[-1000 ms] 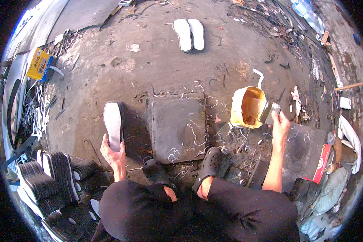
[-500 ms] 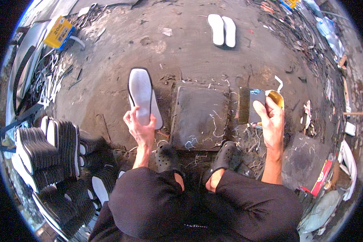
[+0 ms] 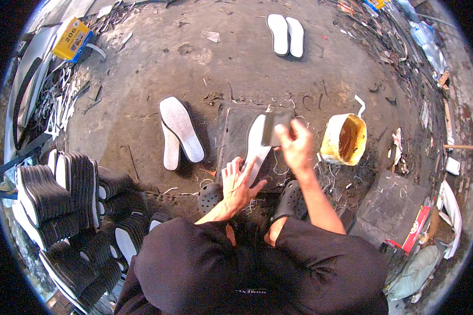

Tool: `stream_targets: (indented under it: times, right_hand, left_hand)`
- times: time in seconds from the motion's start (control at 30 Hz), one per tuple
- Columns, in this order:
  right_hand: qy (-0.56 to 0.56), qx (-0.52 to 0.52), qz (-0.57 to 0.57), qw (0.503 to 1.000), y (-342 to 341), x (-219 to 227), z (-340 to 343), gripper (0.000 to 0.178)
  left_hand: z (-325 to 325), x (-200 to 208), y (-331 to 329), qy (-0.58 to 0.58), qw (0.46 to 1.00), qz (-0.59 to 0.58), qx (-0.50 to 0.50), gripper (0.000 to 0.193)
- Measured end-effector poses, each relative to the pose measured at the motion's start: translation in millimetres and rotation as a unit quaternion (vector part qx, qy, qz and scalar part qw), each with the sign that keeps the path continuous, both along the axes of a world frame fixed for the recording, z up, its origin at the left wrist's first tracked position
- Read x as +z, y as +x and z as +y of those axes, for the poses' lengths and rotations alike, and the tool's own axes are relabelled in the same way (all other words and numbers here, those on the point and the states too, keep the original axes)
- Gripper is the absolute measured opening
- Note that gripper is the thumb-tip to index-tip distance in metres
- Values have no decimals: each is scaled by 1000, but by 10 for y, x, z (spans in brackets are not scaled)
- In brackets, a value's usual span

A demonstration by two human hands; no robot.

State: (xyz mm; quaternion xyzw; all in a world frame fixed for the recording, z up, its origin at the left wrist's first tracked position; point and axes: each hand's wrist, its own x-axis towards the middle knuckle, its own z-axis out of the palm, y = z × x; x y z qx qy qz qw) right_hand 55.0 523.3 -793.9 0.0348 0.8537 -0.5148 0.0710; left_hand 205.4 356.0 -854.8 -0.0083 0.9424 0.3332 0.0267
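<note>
A white insole [image 3: 257, 131] with a dark edge lies on a dark square board [image 3: 236, 118] between my feet. My left hand [image 3: 237, 185] rests on its lower end, fingers spread and lying flat. In my right hand [image 3: 295, 144] is a flat, dark rectangular spreader [image 3: 269, 130], somewhat blurred, over the insole's upper right side. To the right stands a pale tub [image 3: 333, 137] with amber-brown stuff inside and on its rim. Left of the board, two white insoles [image 3: 181, 121] lie crossed, one partly over the other.
Stacks of dark-edged insoles [image 3: 44, 197] stand at lower left. Another pair of insoles [image 3: 278, 34] lies far ahead. A yellow and blue box [image 3: 71, 41] sits at upper left among scraps. At right lie a dark flat slab [image 3: 389, 202] and a red box [image 3: 416, 230].
My left hand has left the crossed insoles and moved right onto the board, where an insole now lies. My right hand has brought the spreader left from over the tub.
</note>
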Motion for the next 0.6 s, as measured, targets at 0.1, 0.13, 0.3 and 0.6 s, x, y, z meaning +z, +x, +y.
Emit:
stream_targets:
  times: [0.1, 0.13, 0.3, 0.6]
  right_hand:
    - [121, 22, 55, 991, 259, -469, -203, 37]
    - [137, 1, 125, 983, 235, -527, -197, 36]
    - [260, 84, 164, 948, -446, -319, -304, 28]
    - [215, 416, 277, 839, -921, -270, -70, 41]
  left_hand:
    - [-177, 152, 172, -29, 999, -27, -34, 93]
    - [-239, 104, 230, -27, 998, -41, -40, 93]
    - [-253, 22, 311, 27, 998, -28, -47, 90]
    - [-319, 79, 289, 53, 996, -47, -59, 93]
